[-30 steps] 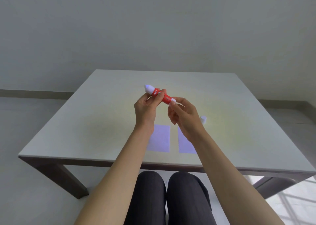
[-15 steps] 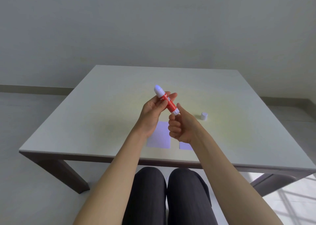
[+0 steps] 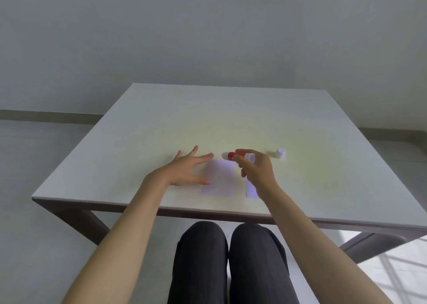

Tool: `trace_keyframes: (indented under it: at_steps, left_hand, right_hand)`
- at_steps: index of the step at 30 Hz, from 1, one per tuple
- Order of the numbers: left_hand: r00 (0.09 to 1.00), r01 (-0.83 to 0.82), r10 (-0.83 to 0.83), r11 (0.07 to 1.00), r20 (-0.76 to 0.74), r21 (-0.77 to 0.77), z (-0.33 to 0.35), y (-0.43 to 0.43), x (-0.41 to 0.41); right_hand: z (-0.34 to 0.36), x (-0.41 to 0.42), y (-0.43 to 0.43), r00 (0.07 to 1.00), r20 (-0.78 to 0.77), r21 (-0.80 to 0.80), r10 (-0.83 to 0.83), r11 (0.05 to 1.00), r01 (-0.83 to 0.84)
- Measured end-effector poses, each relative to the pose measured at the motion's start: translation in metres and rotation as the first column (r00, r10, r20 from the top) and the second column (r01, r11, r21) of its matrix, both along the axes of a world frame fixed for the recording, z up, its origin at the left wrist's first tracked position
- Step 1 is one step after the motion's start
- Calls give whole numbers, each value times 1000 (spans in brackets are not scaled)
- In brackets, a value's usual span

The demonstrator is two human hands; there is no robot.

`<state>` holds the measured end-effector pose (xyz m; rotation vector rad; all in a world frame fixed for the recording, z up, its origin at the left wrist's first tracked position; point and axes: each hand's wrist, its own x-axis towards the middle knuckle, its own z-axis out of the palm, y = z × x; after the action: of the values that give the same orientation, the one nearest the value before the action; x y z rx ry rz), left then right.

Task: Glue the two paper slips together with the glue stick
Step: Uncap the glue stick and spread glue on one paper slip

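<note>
Two pale lilac paper slips lie side by side near the table's front edge. The left slip is fully in view. My right hand covers most of the right slip. That hand grips the red glue stick, which lies almost level with its white tip pointing left, just above the far edge of the left slip. My left hand is spread open with fingers apart, low over the table at the left slip's left edge. The white cap stands on the table to the right.
The light square table has its front edge close to my knees. A plain wall stands behind it, with bare floor on both sides.
Both hands held the glue stick up in the air before. My left hand has let go and dropped to the table beside the left slip. My right hand lowered the stick toward the slips.
</note>
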<state>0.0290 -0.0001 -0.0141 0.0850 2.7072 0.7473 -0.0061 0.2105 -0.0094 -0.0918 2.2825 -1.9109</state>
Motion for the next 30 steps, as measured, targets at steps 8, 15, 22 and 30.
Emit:
trace_keyframes:
  at_steps: [8, 15, 22, 30]
  left_hand:
    - [999, -32, 33, 999, -19, 39, -32, -5, -3]
    - [999, -13, 16, 994, -27, 105, -34, -3, -4]
    - [998, 23, -18, 995, -52, 93, -34, -7, -3]
    - [998, 15, -8, 994, -59, 111, -35, -6, -2]
  right_hand:
    - [-17, 7, -17, 947, -279, 465, 161, 885, -13]
    - [-20, 27, -17, 830, -301, 569, 469, 787, -238]
    - [-18, 5, -1, 879, -344, 565, 331, 821, -88]
    - [-16, 3, 11, 918, -310, 460, 246, 884, -81]
